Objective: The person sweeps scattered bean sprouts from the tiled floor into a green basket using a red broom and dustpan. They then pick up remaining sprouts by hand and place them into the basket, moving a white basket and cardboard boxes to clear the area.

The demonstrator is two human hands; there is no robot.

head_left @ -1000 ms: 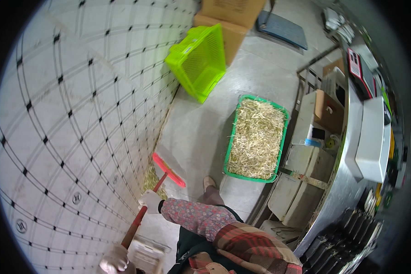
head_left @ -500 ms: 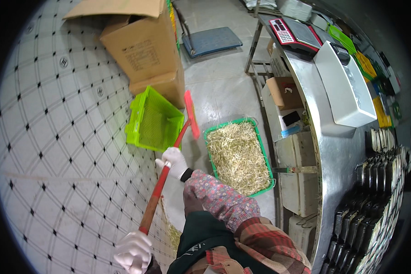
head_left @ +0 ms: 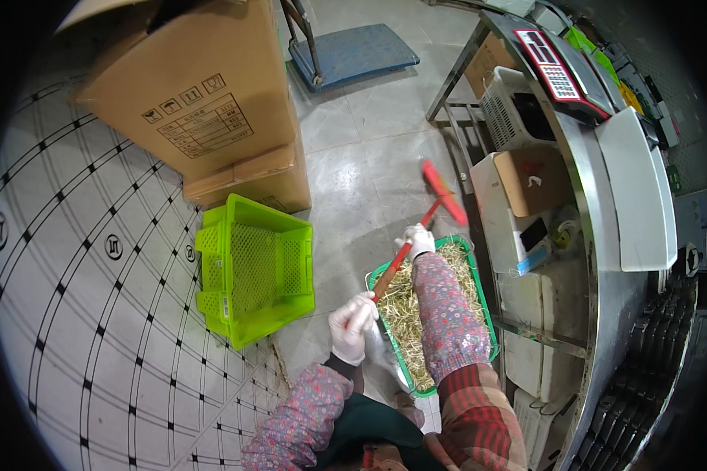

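Note:
Both of my hands wear white gloves and are closed around a red-handled broom (head_left: 426, 215). My right hand (head_left: 418, 239) grips the shaft lower down, nearer the red head, above the far end of a green-rimmed crate (head_left: 481, 294). My left hand (head_left: 353, 326) holds the shaft near its upper end, beside the crate's left edge. Pale bean sprouts (head_left: 401, 314) fill the crate, partly hidden by my right forearm. The broom's head, slightly blurred, is over the grey floor beyond the crate, near the table's legs.
A lime-green basket (head_left: 298, 271) stands at the left, against the patterned wall (head_left: 94, 314). Large cardboard boxes (head_left: 204, 102) rise behind it. Farther off is a blue platform cart (head_left: 361, 55). Along the right runs a metal table (head_left: 605, 314) with a red scale (head_left: 558, 74) and white bin (head_left: 640, 196).
The broom has swung from beside the lime-green basket to the right, past the crate's far end. Both hands moved right with it, and the view has shifted.

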